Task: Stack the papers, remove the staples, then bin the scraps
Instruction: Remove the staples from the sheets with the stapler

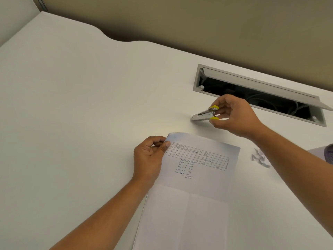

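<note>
**Corner pinched, staple tool held off the sheet**

Papers lie flat on the white desk, filling the 6 o'clock part of the view; the top sheet shows a printed table and handwritten sums, with fold creases lower down.

Left hand at the stack's 10 o'clock corner; thumb on top, fingers curled beneath, pinching that corner slightly up off the desk.

Right hand at 1 o'clock from the stack, apart from the paper; fingers and thumb closed round the yellow-capped rear of a small silver staple tool; its nose points toward 9 o'clock and sits low over the desk; cannot tell whether it touches the surface.

Scraps, a small heap of crumpled white bits, at 3 o'clock of the stack, just beside the right forearm.

Open cable slot with raised grey flap at 1 o'clock, behind the right hand; dark cables inside.

Beige partition along 12 o'clock.
</note>
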The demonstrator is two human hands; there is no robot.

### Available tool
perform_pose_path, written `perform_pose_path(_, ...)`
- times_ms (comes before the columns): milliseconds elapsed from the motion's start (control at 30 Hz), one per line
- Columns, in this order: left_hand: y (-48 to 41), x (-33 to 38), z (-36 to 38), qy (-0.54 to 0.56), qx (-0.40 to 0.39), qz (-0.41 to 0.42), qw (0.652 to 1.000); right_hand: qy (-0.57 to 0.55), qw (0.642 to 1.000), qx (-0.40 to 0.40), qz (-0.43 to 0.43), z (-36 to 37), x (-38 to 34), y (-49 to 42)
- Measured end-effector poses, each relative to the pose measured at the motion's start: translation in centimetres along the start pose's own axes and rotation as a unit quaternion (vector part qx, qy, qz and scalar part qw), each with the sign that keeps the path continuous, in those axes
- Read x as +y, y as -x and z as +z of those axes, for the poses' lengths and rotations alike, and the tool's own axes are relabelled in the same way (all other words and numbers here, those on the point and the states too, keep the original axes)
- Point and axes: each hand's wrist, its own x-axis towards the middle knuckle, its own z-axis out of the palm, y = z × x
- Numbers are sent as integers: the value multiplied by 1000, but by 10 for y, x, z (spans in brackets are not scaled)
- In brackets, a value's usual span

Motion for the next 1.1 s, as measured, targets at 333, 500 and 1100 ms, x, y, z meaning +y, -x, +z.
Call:
perform_pose_path(333,-2,-2,1,-9,1,0,1000,127,991,30,40,2,50,3)
perform_pose_path(500,0,1,1,-7,-3,-6,1000,172,984,25,49,6,56,2)
perform_pose_path(1100,111,145,-16,-164,-175,410,880,62,927,240,-280,17,-121,198)
